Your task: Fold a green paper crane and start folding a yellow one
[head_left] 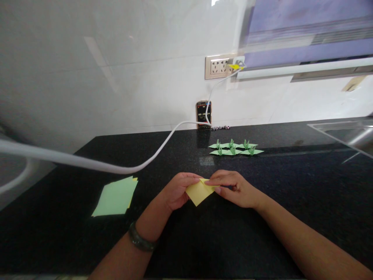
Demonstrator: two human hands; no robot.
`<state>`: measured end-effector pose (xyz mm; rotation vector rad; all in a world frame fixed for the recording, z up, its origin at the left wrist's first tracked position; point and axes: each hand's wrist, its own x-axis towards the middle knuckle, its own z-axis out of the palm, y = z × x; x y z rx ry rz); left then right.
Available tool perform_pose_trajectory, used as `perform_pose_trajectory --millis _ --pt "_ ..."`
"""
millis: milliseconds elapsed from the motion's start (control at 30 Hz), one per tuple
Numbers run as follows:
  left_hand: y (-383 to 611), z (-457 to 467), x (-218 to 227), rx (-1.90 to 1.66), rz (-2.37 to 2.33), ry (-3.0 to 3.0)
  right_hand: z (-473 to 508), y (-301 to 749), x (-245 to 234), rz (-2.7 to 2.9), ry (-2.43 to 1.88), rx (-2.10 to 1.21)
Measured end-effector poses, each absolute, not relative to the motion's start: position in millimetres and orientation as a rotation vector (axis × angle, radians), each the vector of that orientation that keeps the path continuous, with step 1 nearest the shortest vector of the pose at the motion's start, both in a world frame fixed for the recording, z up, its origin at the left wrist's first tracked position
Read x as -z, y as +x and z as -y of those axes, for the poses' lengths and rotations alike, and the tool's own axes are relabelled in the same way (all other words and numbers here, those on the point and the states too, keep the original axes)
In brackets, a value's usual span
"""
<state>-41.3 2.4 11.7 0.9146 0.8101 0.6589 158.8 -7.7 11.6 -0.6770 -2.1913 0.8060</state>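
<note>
Black countertop (pixel 227 245) meets a pale tiled wall (pixel 145 77), a phone (pixel 200 107) upright at its far edge. Near the middle, my left hand (pixel 178 189) and right hand (pixel 239 189) pinch opposite sides of a folded yellow paper (pixel 198 193). Green paper cranes (pixel 233 151) stand far right of a green sheet stack (pixel 115 198).

Bare countertop (pixel 294 171) spreads from the right hand (pixel 239 189) toward the sink (pixel 335 137).
Ahead, two rows of green paper cranes (pixel 233 151) block the way to the wall (pixel 163 93); at left, a white cable (pixel 116 168) arcs beyond the green paper stack (pixel 115 197), an open strip dividing stack from left hand (pixel 177 190).
</note>
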Motion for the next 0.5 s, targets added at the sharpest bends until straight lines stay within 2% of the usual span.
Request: perform_pose_trajectory --millis 500 --pt "-40.9 -2.8 -7.7 -0.707 -0.817 0.946 5.3 156.1 -5.0 2.158 -0.72 -0.758"
